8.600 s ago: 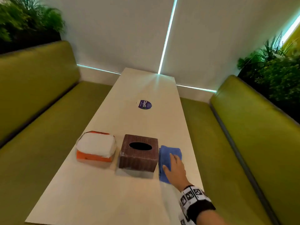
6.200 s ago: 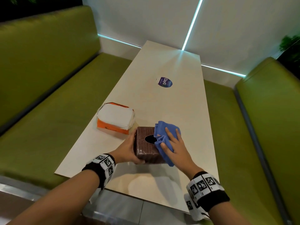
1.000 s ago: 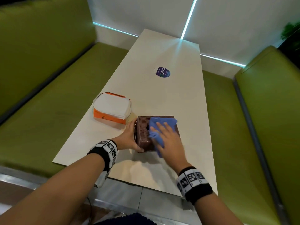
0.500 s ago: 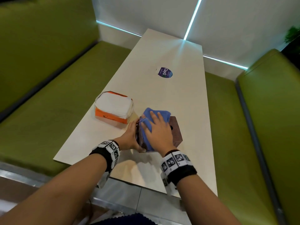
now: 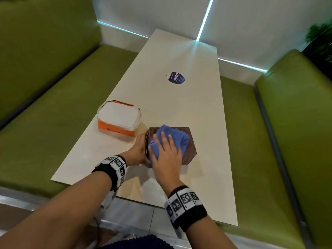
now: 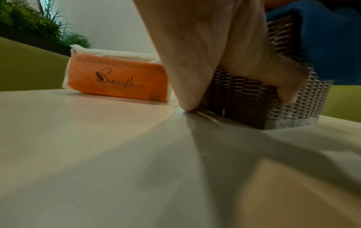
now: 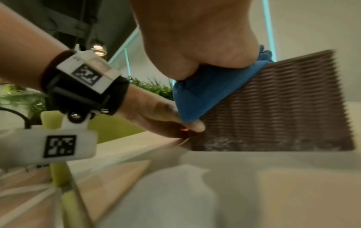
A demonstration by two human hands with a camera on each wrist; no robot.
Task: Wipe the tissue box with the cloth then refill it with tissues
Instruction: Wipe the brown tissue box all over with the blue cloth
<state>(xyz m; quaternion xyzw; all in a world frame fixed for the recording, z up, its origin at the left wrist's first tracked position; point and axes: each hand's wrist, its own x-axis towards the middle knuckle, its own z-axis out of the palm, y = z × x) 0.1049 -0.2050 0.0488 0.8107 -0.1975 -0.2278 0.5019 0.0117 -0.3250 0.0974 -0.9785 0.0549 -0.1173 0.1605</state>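
A brown woven tissue box [image 5: 189, 151] stands on the pale table [image 5: 179, 105] near its front edge. A blue cloth [image 5: 179, 139] lies over the box's top and hides the opening. My right hand [image 5: 167, 155] presses flat on the cloth with straight, spread fingers. From the left, my left hand [image 5: 138, 151] grips the box's side. The left wrist view shows this hand [image 6: 215, 54] with its thumb on the woven wall [image 6: 254, 100]. In the right wrist view the cloth [image 7: 205, 92] hangs over the box's upper corner [image 7: 283, 108]. An orange tissue pack [image 5: 118, 117] lies left of the box.
A round purple sticker [image 5: 176, 78] sits on the table further back. Green padded benches run along the left [image 5: 53, 123] and right [image 5: 287, 141] sides. A plant [image 5: 321, 40] stands behind the right bench. The table ends against a white wall.
My right hand has slid the cloth across the box top, left and then back toward the middle. The left hand has kept its hold, and the box has turned slightly.
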